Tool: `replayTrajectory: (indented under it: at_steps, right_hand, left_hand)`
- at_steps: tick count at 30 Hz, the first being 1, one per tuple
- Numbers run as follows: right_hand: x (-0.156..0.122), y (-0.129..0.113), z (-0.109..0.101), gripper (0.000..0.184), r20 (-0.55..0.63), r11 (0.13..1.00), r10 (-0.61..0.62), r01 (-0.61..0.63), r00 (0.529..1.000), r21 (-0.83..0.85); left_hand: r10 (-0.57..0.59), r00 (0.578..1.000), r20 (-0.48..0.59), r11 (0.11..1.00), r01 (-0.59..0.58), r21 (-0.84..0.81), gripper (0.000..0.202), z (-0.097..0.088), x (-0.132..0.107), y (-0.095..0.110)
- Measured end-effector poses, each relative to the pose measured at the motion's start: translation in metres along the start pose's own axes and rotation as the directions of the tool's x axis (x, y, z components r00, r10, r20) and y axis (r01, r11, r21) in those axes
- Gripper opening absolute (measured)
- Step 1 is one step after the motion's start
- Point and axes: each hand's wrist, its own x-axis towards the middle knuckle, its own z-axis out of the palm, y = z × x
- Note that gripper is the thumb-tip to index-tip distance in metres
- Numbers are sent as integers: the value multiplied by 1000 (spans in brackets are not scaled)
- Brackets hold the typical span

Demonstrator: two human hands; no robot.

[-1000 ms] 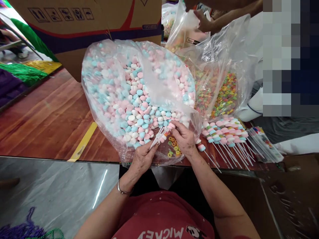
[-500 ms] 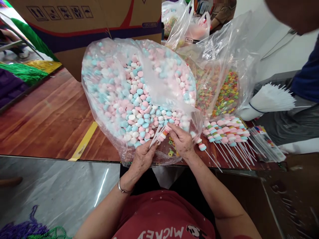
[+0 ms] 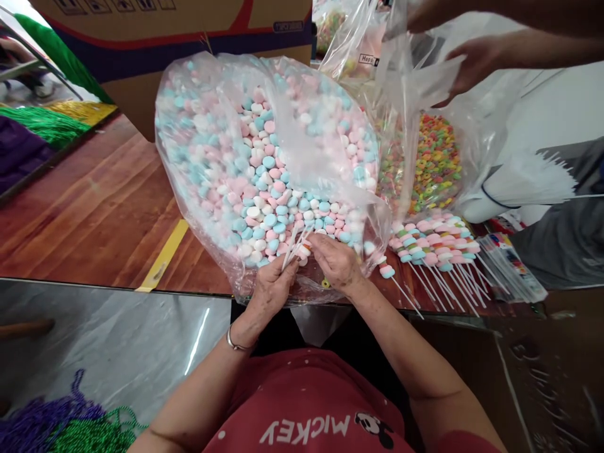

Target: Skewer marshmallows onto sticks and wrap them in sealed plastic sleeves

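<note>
White sticks (image 3: 289, 250) in left hand (image 3: 272, 283), beside right hand (image 3: 338, 263).

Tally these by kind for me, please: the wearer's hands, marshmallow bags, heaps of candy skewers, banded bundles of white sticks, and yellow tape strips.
Wearer's hands (left hand, right hand): 2
Marshmallow bag: 1
Skewer heap: 1
Banded stick bundle: 1
Yellow tape strip: 1
Total: 6

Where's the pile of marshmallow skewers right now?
In the head view, the pile of marshmallow skewers lies on the table at right, between the big bag of marshmallows and the flat plastic packets.
</note>
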Motion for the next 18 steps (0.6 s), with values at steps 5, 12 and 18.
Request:
replayTrajectory:
  at_steps: [5,12,18]
  right_hand:
    - [9,-3,-6,41,43,980,69,-76,997,183]
    - [7,22,-46,20,137,942,335,-329,932,-67]
    - [-3,21,-39,19,456,902,270,-56,848,-429]
  left_hand:
    - [-50,993,-104,984,32,-173,23,2,0,0]
    - [-69,986,-153,962,24,-273,24,2,0,-7]
    - [-65,990,-126,969,32,-246,28,2,-2,1]
